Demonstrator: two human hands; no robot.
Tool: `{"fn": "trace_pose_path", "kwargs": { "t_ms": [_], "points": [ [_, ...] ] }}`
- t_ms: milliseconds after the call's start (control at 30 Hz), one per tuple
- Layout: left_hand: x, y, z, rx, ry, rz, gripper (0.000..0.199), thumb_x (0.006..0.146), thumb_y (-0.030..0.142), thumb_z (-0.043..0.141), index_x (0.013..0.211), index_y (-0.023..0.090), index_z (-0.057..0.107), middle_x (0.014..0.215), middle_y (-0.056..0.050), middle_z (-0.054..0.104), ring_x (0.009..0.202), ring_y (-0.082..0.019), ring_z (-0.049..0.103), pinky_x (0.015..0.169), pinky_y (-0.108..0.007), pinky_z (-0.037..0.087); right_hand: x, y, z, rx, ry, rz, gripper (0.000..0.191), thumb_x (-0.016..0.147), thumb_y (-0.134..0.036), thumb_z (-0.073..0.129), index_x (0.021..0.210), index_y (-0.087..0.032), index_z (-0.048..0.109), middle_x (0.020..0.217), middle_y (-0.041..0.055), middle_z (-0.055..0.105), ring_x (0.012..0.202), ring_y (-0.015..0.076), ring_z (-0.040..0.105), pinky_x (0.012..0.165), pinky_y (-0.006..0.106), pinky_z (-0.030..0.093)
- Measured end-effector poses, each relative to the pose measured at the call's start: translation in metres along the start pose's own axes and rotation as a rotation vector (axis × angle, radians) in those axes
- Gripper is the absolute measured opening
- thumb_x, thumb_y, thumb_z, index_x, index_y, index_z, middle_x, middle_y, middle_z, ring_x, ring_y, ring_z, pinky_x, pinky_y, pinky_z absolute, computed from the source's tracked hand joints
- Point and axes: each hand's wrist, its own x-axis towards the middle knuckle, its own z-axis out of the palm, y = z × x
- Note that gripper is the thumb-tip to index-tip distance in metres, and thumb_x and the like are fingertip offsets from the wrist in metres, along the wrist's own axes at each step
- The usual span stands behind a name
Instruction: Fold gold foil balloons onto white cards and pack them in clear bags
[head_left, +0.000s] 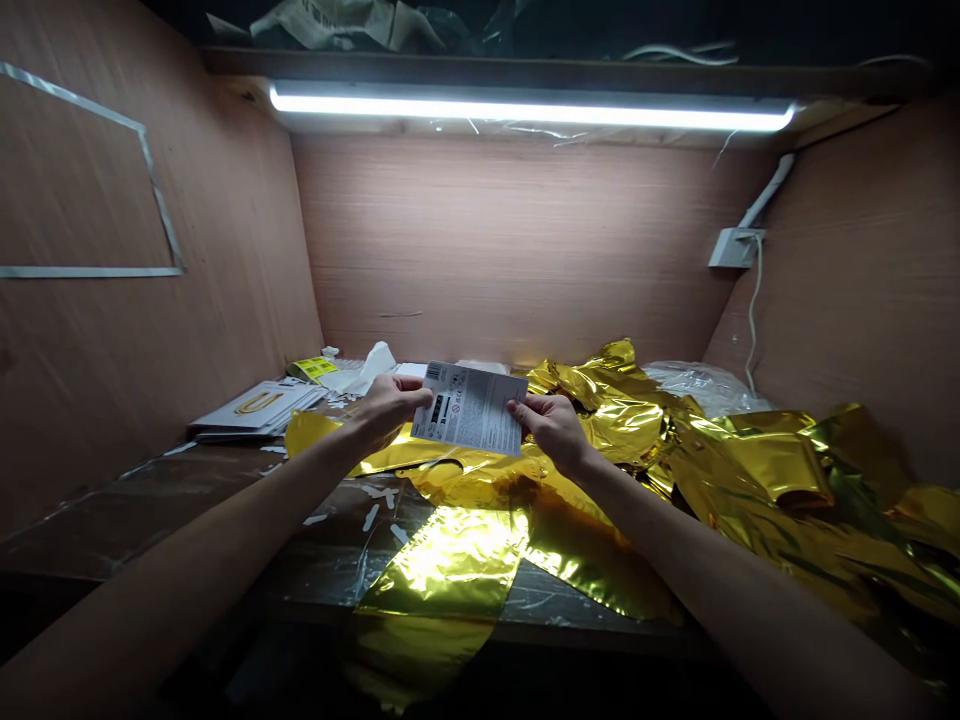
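Here's the plywood booth [510,250] under its bright strip light [532,110]; crumpled gold foil [457,560] sprawls across the bench top [142,510]; above it, the printed card [469,408] is held level, its print facing the person; left hand [388,408] and right hand [551,430] pinch opposite short edges, thumbs on top, nicely clear of the text.

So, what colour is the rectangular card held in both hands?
The rectangular printed card is pale grey-white with small dark print; best seen in the head view.
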Motion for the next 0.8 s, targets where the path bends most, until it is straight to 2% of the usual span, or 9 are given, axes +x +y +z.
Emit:
{"fn": "trace_pose_path", "kwargs": {
  "t_ms": [167,300,400,467,567,633,700,800],
  "points": [
    [-0.001,0.000,0.001,0.031,-0.077,-0.032,0.017,0.061,0.014,0.069,0.076,0.010,0.074,0.075,-0.009,0.074,0.064,-0.019,0.068,0.059,-0.027,0.054,0.001,0.001,-0.003,0.037,-0.035,0.028,0.041,0.077,-0.054,0.077,0.063,-0.017,0.066,0.062,0.0013,0.059,0.055,0.0133,0.053,0.052,0.027,0.046],
    [-0.003,0.001,-0.002,-0.114,-0.213,-0.113,0.021,0.062,0.011,0.069,0.083,0.012,0.072,0.078,-0.008,0.073,0.071,-0.019,0.070,0.063,-0.026,0.057,0.002,0.001,-0.007,0.048,-0.025,0.060,0.041,0.074,-0.055,0.079,0.064,-0.017,0.067,0.063,0.0014,0.060,0.056,0.0129,0.052,0.053,0.027,0.045],
    [-0.004,0.004,-0.010,-0.218,-0.320,-0.202,0.025,0.074,0.026,0.072,0.095,0.012,0.071,0.083,-0.012,0.074,0.079,-0.025,0.073,0.064,-0.033,0.062,0.004,0.001,-0.011,0.105,0.009,0.074,0.041,0.071,-0.056,0.082,0.069,-0.016,0.070,0.066,0.0025,0.063,0.058,0.0137,0.054,0.056,0.028,0.048],
    [-0.004,0.006,-0.016,-0.170,-0.388,-0.228,0.032,0.081,0.036,0.072,0.101,0.011,0.071,0.088,-0.016,0.076,0.085,-0.030,0.073,0.062,-0.035,0.063,0.005,0.002,-0.013,0.154,0.017,0.088,0.040,0.069,-0.055,0.083,0.071,-0.016,0.071,0.068,0.0034,0.065,0.059,0.0148,0.057,0.058,0.030,0.051],
    [-0.005,0.009,-0.022,-0.027,-0.449,-0.262,0.048,0.085,0.054,0.069,0.101,0.010,0.074,0.102,-0.024,0.076,0.102,-0.036,0.072,0.059,-0.033,0.061,0.009,0.002,-0.015,0.243,0.061,0.089,0.038,0.069,-0.051,0.084,0.071,-0.016,0.069,0.068,0.0040,0.066,0.059,0.0163,0.060,0.059,0.031,0.054],
    [-0.002,0.009,-0.022,0.084,-0.434,-0.303,0.061,0.086,0.067,0.061,0.101,0.010,0.077,0.115,-0.027,0.074,0.116,-0.039,0.067,0.057,-0.032,0.060,0.015,0.001,-0.018,0.322,0.165,0.061,0.037,0.071,-0.050,0.083,0.071,-0.017,0.067,0.067,0.0039,0.066,0.061,0.0174,0.062,0.060,0.032,0.056],
    [0.006,0.007,-0.018,0.261,-0.362,-0.312,0.063,0.087,0.069,0.057,0.103,0.011,0.077,0.119,-0.025,0.073,0.118,-0.038,0.066,0.056,-0.030,0.058,0.021,0.003,-0.023,0.375,0.307,0.031,0.035,0.073,-0.048,0.082,0.072,-0.017,0.066,0.068,0.0039,0.067,0.064,0.0190,0.065,0.063,0.033,0.057],
    [0.031,0.000,-0.005,0.628,-0.215,-0.235,0.045,0.086,0.057,0.065,0.095,0.014,0.077,0.104,-0.018,0.078,0.091,-0.030,0.075,0.054,-0.028,0.054,0.031,0.008,-0.032,0.375,0.474,0.033,0.031,0.075,-0.045,0.079,0.076,-0.017,0.067,0.068,0.0039,0.068,0.068,0.0208,0.067,0.063,0.033,0.059]
  ]
}}
